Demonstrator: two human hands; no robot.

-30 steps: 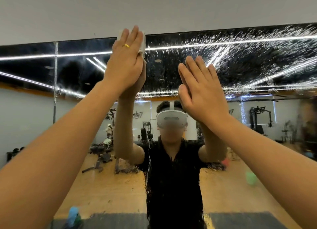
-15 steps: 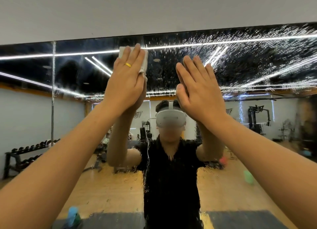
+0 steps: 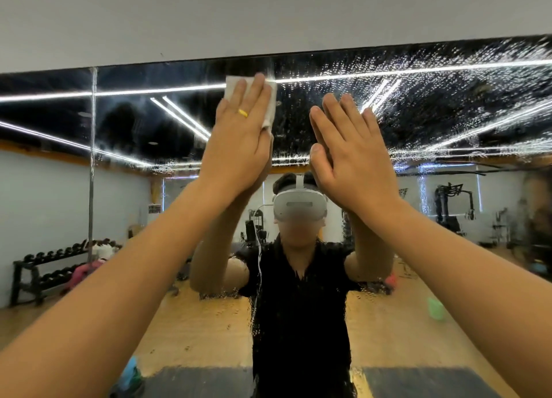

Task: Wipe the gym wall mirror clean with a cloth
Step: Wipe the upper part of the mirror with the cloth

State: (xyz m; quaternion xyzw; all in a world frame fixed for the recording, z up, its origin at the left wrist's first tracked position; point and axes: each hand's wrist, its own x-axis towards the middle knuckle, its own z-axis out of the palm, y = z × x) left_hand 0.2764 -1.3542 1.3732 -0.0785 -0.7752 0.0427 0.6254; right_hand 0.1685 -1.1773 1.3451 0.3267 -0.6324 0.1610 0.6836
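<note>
Left hand point(image 3: 239, 146) flat, fingers straight, pressing the white cloth point(image 3: 233, 88) onto the mirror point(image 3: 134, 123) at upper centre of the frame, just under the glass's top edge. Right hand point(image 3: 352, 158) open too, flat against the glass just beside it. Rack point(image 3: 16, 278) reflected at lower left holds dumbbells point(image 3: 53, 255). Since a second ago the cloth has slid down off the top edge.

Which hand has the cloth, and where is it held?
The left hand presses the white cloth flat on the mirror under straight fingers; the right hand holds nothing.
</note>
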